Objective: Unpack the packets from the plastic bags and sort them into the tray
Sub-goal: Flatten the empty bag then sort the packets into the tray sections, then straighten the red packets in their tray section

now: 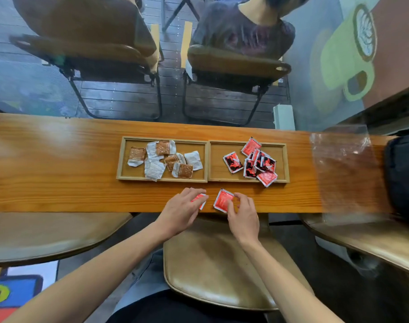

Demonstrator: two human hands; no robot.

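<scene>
Left hand [183, 206]: fingers curled over a red packet [200, 199], likely gripping; view partly blocked.
Right hand [243, 212]: pinches another red packet [222, 200] for lifting.
Right tray [283, 145]: holds reds, sorted by colour.

wooden two-compartment tray [208, 159] on the table: left compartment with brown-and-white packets [162, 160] scattered flat, right with red packets [257, 160] piled, some overlapping the rim. two more red packets [222, 200] just before the tray. clear plastic bag [343, 157] flat at far right.
</scene>
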